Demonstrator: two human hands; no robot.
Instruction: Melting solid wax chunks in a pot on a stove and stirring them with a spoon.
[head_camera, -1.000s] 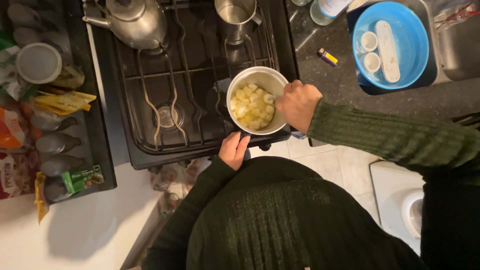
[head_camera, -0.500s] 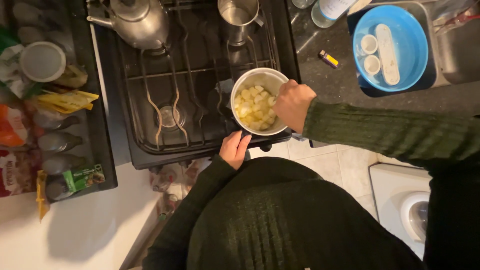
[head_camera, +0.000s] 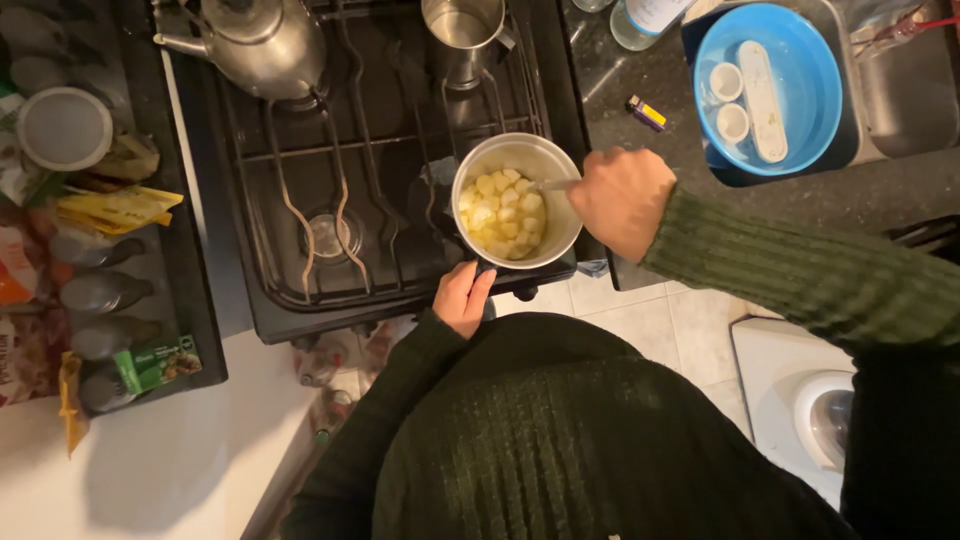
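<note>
— So, what was in the pot (head_camera: 517, 200)?

— Pale yellow chunks of food (head_camera: 502, 212). The pot was round and light-coloured, and it sat on the front right part of the black stove (head_camera: 300, 200).

— What were the hands doing?

— The right hand (head_camera: 622, 200) was closed in a fist around a thin utensil (head_camera: 550, 185) whose end dipped into the chunks. The left hand (head_camera: 463, 298) was down at the front edge of the stove, just under the pot. Its fingers were curled there, but I could not tell what they gripped. The two hands were apart, one on each side of the pot.

— Any other containers?

— A shiny kettle (head_camera: 262, 42) sat at the back left of the stove. A metal cup (head_camera: 462, 28) stood behind the pot. On the dark desk (head_camera: 690, 195) to the right, a blue bowl (head_camera: 800, 110) held two small white cups (head_camera: 728, 100) and a long white piece.

— And the room?

— A small lighter (head_camera: 647, 112) lay on the desk near the bowl. Packets and bottles (head_camera: 100, 290) lay on a shelf at the left. The floor had pale tiles (head_camera: 680, 330).
</note>
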